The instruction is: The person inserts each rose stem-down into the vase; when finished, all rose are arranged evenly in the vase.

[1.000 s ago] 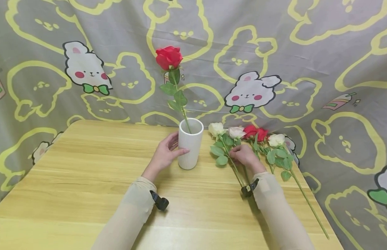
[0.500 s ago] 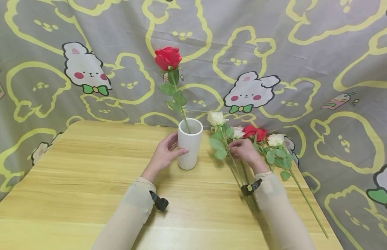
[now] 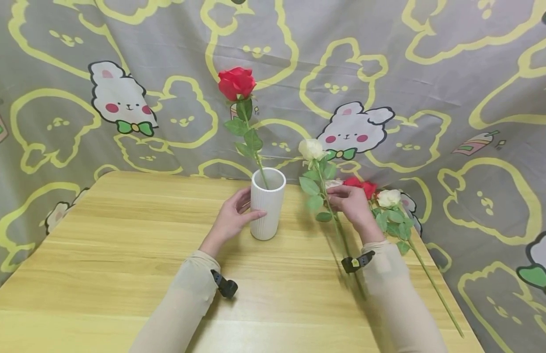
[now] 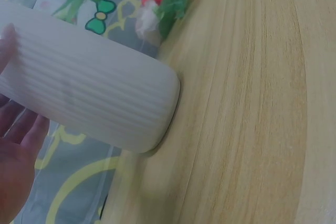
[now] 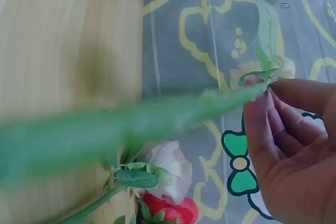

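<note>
A white rose [image 3: 312, 150] was pinched by the right hand [image 3: 353, 206] beside the vase [image 3: 267, 212], which was gripped by the left hand [image 3: 231, 216]. Only one red rose [image 3: 254, 139] was contained in the vase; other roses [image 3: 389, 198] were left lying right of it on the bench [image 3: 123, 255].

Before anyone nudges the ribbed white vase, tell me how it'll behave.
The ribbed vase may tip if pushed near its rim, being tall and narrow. Its ridges should help the left hand grip. Toppled, its round body would probably roll.
</note>
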{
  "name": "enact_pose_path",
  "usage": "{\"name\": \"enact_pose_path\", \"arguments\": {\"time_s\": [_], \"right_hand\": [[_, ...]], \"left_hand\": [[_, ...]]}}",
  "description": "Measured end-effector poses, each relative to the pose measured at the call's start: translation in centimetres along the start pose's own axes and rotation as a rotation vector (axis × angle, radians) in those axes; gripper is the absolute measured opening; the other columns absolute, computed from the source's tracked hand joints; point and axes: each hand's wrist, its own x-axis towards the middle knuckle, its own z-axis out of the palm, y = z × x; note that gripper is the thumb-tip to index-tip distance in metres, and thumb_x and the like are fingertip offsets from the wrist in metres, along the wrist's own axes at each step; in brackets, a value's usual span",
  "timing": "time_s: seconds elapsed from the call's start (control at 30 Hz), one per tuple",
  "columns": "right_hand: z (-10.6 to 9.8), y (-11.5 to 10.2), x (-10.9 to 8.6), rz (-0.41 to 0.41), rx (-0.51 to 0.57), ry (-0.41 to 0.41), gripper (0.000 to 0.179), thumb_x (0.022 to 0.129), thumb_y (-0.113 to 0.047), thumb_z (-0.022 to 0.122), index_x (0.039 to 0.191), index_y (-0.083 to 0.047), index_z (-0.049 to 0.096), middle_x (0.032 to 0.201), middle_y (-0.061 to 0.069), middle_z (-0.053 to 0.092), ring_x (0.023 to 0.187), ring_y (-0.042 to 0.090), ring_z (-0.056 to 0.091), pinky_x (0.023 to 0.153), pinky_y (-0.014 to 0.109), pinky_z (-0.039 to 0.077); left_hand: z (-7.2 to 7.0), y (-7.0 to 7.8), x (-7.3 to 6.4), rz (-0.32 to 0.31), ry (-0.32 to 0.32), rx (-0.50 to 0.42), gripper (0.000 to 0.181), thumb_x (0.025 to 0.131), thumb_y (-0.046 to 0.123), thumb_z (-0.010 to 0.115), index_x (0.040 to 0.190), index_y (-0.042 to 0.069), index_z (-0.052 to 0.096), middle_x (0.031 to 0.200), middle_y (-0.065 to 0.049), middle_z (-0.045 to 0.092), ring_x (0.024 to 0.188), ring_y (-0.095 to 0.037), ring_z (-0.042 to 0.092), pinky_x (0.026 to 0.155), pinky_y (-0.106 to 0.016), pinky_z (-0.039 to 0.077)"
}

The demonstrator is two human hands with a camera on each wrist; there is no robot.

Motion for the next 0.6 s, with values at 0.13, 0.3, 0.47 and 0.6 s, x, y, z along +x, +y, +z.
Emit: {"name": "enact_pose_path", "arguments": {"time_s": [0.13, 0.3, 0.47, 0.6], "right_hand": [[-0.1, -0.5, 0.1, -0.023, 0.077, 0.043, 0.031, 0.094, 0.001, 0.061, 0.123, 0.012, 0.06, 0.112, 0.026, 0.063, 0.089, 0.016, 0.066, 0.079, 0.03, 0.059], [-0.2, -1.4, 0.1, -0.069, 0.12, 0.092, 0.03, 0.093, 0.003, 0.061, 0.12, 0.014, 0.06, 0.105, 0.023, 0.063, 0.083, 0.011, 0.065, 0.08, 0.032, 0.059], [-0.2, -2.5, -0.3, -0.095, 0.132, 0.128, 0.029, 0.093, 0.002, 0.063, 0.12, 0.013, 0.06, 0.101, 0.016, 0.063, 0.082, 0.011, 0.064, 0.078, 0.03, 0.059], [-0.3, -3.5, -0.8, -0.117, 0.143, 0.141, 0.031, 0.092, 0.002, 0.063, 0.122, 0.012, 0.06, 0.1, 0.014, 0.063, 0.084, 0.013, 0.064, 0.075, 0.024, 0.058]], "left_hand": [[0.0, 0.0, 0.0, 0.003, -0.004, -0.005, 0.068, 0.081, 0.002, 0.08, 0.141, 0.0, 0.047, 0.143, -0.02, 0.048, 0.132, -0.031, 0.045, 0.11, -0.037, 0.038], [0.0, -0.2, 0.1, 0.006, 0.001, 0.013, 0.068, 0.082, 0.004, 0.08, 0.141, 0.001, 0.047, 0.143, -0.018, 0.049, 0.131, -0.029, 0.046, 0.11, -0.036, 0.039], [0.0, -0.2, 0.1, 0.0, 0.002, 0.021, 0.068, 0.081, 0.005, 0.081, 0.141, 0.003, 0.048, 0.142, -0.016, 0.051, 0.13, -0.025, 0.048, 0.108, -0.033, 0.04], [0.0, -0.1, 0.1, 0.01, -0.001, 0.016, 0.069, 0.081, 0.003, 0.081, 0.141, 0.001, 0.047, 0.142, -0.018, 0.049, 0.131, -0.028, 0.047, 0.109, -0.035, 0.04]]}}
